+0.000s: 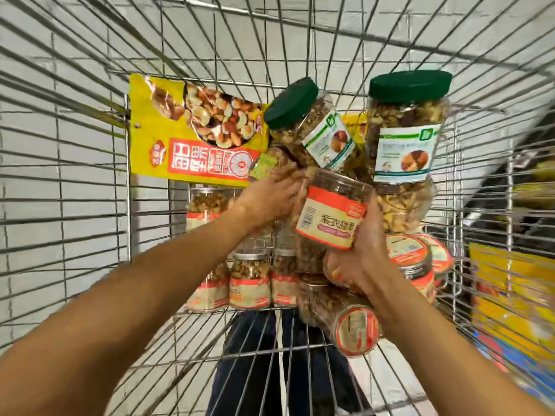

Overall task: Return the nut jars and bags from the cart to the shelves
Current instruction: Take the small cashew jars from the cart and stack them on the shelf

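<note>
I look down into a wire cart (90, 181) full of nut jars. My right hand (365, 250) grips an orange-labelled nut jar (333, 211) from below and holds it tilted above the pile. My left hand (270, 196), blurred, reaches in beside that jar with fingers spread, touching its left side. Behind stand two big green-lidded jars, one tilted (312, 127) and one upright (407, 127). A yellow nut bag (192, 133) leans on the cart's far wall. Several small orange-labelled jars (249, 280) stand or lie at the bottom.
Another orange-lidded jar (351, 319) lies on its side under my right wrist, with more stacked to the right (414, 259). Yellow packaging (510, 298) shows outside the cart's right wall. A pale tiled floor lies beneath, and dark trouser legs (270, 355) show through the wire.
</note>
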Motion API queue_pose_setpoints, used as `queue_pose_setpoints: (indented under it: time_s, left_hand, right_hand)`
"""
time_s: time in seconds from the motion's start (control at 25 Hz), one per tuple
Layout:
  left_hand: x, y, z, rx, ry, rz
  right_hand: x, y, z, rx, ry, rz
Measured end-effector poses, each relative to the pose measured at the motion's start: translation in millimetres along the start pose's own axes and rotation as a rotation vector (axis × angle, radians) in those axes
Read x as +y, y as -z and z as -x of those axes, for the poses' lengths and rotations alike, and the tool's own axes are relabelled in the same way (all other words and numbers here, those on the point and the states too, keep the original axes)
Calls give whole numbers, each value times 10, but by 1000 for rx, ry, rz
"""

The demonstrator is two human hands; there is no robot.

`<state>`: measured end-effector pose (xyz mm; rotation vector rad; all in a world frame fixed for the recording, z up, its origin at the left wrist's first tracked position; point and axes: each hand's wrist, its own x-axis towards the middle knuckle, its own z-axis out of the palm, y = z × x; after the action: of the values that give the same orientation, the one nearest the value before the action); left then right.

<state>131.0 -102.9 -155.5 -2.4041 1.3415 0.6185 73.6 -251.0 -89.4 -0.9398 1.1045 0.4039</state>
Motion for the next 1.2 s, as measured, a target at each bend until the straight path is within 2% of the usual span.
queue_pose_setpoints:
  time_s: [0.08,0.16,0.24,0.32,0.36,0.4,0.44,0.48,0.56,0.64,0.72,0.8,0.84,0.88,0.96,1.08,1.2]
  left_hand:
    - [-26,-176,-80,-93,-105,-294]
    - [-86,-357,-114,-70,-125,-497]
    - [-143,-363,-143,75,-22,-540]
    - [-120,-342,-189,68,-83,-463]
    - [-99,-277,-162,119,-55,-454]
    - [-76,-178,-101,230,46,-411]
    - [-63,-85,-7,257,174,-284]
    - [-47,-19,112,200,296,-67]
    - [-55,165,396,135,510,544]
    - [-85,473,711,318,665,1185]
    - [-96,832,1007,427,695,1635]
    - [-44,1230,1261,509,577,1994]
    - [-5,1443,1368,503,461,2183]
    - [52,1657,1457,464,333,2362]
    - [221,2063,1569,383,136,2561]
    - [654,2591,1563,284,-4,2623]
    - [1241,3054,1429,52,-221,2544]
  right_hand:
    - [-37,46,-70,16,8,-48]
    - [-34,103,-135,17,16,-40]
    - [-21,117,-169,30,11,-9]
    - [-33,108,-145,26,0,-4]
    - [-57,83,-109,7,-1,-6]
    - [-84,46,-73,-14,6,-9]
    - [-120,3,-17,-31,16,-17]
    - [-166,-53,59,-44,22,-26]
    - [-275,-160,280,-77,42,-30]
    - [-385,-226,560,-119,76,-36]
    - [-477,-230,886,-146,112,-56]
    - [-587,-148,1241,-161,174,-146]
    - [-642,-55,1433,-170,217,-218]
    - [-700,63,1632,-179,260,-290]
    - [-787,383,2024,-188,344,-428]
    - [-772,926,2533,-104,462,-539]
    - [-637,1538,3052,-16,593,-692]
